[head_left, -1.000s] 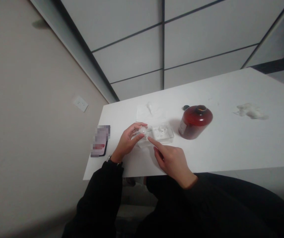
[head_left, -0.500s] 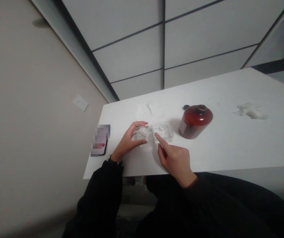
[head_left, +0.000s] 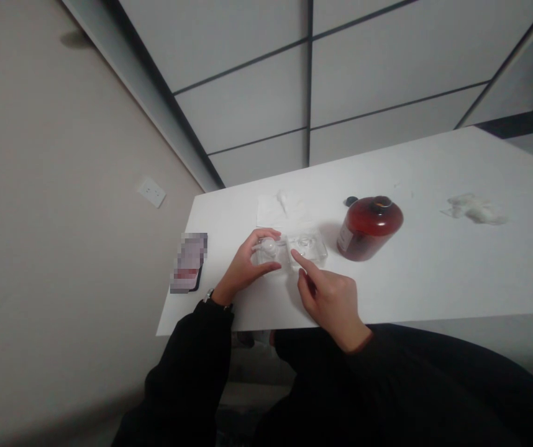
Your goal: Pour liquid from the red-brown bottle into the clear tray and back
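A small clear plastic box point(head_left: 314, 251) rests on the white table, its contents clear and hard to make out. To its left is another clear box-like part point(head_left: 263, 267) with a whitish round-headed object point(head_left: 270, 247) in or above it. My left hand point(head_left: 252, 257) curves around this left part, thumb on the near side and fingers on the far side. With its index finger stretched out, my right hand point(head_left: 329, 295) touches or nearly touches the near left edge of the right box. Its other fingers are curled, and I see nothing in them.
A large red-brown bottle point(head_left: 368, 233) with an uncapped neck stands right of the box, a black cap point(head_left: 351, 201) behind it. Crumpled whitish material point(head_left: 476, 209) lies far right. White tissue point(head_left: 269, 212) lies behind the boxes under a small white piece point(head_left: 282, 200). A phone point(head_left: 191, 262) is at left.
Hardly anything differs. Both hands keep their poses around the clear boxes, and the whole view has shifted very slightly.
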